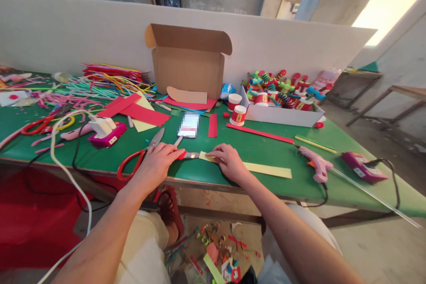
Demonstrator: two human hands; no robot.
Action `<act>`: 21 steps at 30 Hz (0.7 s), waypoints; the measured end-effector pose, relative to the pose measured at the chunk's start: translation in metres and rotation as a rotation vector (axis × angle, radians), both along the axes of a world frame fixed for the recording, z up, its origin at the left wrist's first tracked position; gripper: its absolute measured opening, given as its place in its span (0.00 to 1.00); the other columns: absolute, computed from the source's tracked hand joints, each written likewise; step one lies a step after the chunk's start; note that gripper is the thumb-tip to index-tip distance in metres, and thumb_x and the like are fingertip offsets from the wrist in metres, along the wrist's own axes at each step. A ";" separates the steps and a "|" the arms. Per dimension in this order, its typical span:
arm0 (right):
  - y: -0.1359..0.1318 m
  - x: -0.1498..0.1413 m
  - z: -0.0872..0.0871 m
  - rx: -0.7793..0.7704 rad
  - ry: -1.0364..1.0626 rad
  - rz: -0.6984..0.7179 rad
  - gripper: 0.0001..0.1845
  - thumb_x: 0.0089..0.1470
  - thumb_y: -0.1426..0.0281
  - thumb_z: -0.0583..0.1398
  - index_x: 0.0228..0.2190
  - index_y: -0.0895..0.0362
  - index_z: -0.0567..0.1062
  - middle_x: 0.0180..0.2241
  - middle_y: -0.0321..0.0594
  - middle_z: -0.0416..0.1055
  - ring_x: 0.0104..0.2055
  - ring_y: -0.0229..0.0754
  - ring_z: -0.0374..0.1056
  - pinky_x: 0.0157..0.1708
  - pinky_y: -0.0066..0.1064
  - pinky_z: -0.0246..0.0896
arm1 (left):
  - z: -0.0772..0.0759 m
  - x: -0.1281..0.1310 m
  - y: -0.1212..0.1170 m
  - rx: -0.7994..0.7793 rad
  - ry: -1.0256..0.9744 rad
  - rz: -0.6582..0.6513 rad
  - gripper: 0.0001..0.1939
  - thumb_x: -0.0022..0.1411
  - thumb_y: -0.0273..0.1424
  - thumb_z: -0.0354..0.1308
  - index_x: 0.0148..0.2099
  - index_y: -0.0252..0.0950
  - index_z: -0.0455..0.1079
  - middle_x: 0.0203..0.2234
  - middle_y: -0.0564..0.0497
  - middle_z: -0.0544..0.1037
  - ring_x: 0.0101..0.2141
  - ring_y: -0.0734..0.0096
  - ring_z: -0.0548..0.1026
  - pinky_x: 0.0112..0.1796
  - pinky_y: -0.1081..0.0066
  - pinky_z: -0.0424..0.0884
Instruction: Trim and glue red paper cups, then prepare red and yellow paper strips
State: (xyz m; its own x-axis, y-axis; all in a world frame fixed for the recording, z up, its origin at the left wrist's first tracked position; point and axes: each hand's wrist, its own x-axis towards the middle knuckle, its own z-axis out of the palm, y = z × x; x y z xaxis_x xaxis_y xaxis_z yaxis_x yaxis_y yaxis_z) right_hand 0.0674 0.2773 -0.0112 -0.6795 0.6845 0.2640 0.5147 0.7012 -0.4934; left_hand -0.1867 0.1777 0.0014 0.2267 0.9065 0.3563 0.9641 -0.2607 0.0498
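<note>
My left hand is closed round a small red thing from which a flat metal piece sticks out to the right; its exact kind cannot be made out. That metal reaches the left end of a pale yellow paper strip lying along the table's near side. Bent over the strip near this end, my right hand holds it with its fingertips. Partly under my left hand are red-handled scissors. A phone and a short red strip lie just beyond.
Farther back stand an open cardboard box, paper cups and a white tray of colourful figures. A pink glue gun and purple power socket lie right; another socket and pipe cleaners lie left.
</note>
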 end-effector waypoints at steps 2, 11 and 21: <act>0.002 0.000 -0.002 0.004 -0.022 0.010 0.21 0.62 0.78 0.55 0.48 0.47 0.80 0.44 0.44 0.71 0.46 0.46 0.64 0.48 0.40 0.60 | 0.000 -0.001 -0.001 0.000 0.000 -0.010 0.28 0.63 0.18 0.42 0.56 0.43 0.73 0.48 0.44 0.77 0.49 0.55 0.69 0.47 0.55 0.67; 0.004 0.004 0.001 -0.015 -0.068 0.011 0.20 0.63 0.76 0.55 0.50 0.48 0.79 0.46 0.44 0.70 0.46 0.46 0.62 0.50 0.41 0.59 | -0.001 0.000 0.000 -0.025 -0.022 -0.084 0.28 0.63 0.16 0.41 0.57 0.39 0.72 0.46 0.43 0.77 0.47 0.58 0.69 0.47 0.57 0.68; -0.008 0.031 0.007 0.050 -0.088 -0.036 0.21 0.63 0.77 0.57 0.51 0.47 0.78 0.45 0.45 0.71 0.47 0.46 0.62 0.47 0.40 0.59 | -0.007 0.025 0.011 -0.093 -0.036 -0.154 0.29 0.62 0.16 0.42 0.58 0.40 0.71 0.45 0.43 0.76 0.48 0.57 0.70 0.43 0.61 0.69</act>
State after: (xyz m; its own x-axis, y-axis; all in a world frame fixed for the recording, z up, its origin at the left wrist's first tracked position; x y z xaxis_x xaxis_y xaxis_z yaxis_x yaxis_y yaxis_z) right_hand 0.0987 0.2689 -0.0042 -0.6770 0.6961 0.2389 0.5797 0.7043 -0.4096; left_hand -0.1620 0.1888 -0.0057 0.3537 0.8914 0.2834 0.9104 -0.3976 0.1144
